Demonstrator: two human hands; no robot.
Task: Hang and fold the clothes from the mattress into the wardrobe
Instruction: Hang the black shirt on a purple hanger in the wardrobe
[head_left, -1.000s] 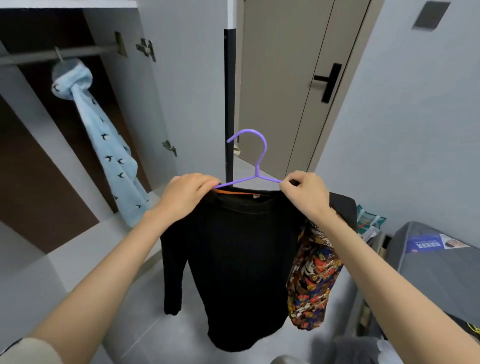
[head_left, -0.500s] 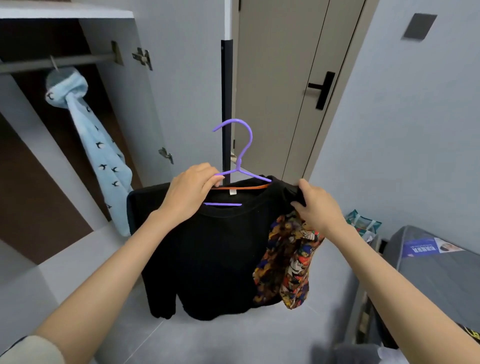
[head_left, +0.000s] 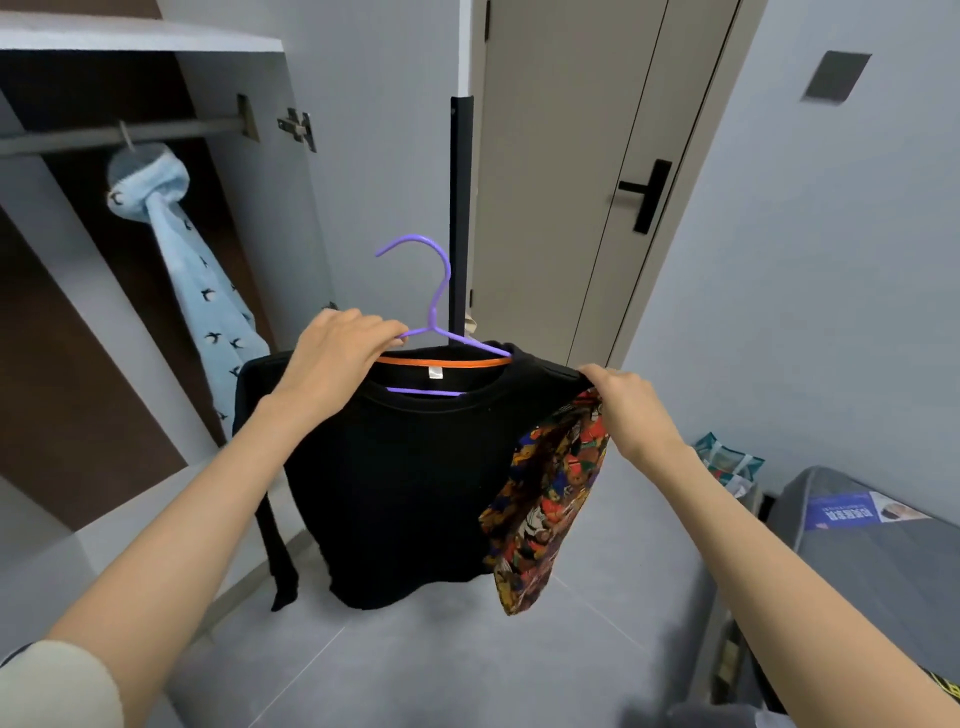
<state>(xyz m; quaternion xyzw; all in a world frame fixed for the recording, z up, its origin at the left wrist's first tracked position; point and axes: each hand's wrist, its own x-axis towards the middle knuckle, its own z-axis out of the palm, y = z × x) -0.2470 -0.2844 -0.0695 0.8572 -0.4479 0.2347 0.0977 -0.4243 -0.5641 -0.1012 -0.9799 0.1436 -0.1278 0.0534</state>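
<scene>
A black long-sleeved top (head_left: 410, 483) hangs on a purple hanger (head_left: 434, 296) in front of me. My left hand (head_left: 337, 353) grips the hanger's left arm together with the top's left shoulder. My right hand (head_left: 623, 402) pinches the top's right shoulder, and a multicoloured patterned sleeve (head_left: 545, 499) dangles below it. The open wardrobe (head_left: 140, 39) stands at the left with a metal rail (head_left: 171, 130), where a light blue bird-print garment (head_left: 208, 301) hangs. The grey mattress (head_left: 872, 566) lies at the lower right.
The wardrobe's open door (head_left: 363, 156) with hinges stands just behind the hanger. A closed beige room door (head_left: 582, 182) with a black handle is beyond it. A green and white bag (head_left: 727, 460) sits by the wall. Grey tiled floor lies below.
The hanger and top have swung left toward the wardrobe. My right hand slid from the hanger's neck down to the right shoulder seam. The top's left sleeve has spread out sideways.
</scene>
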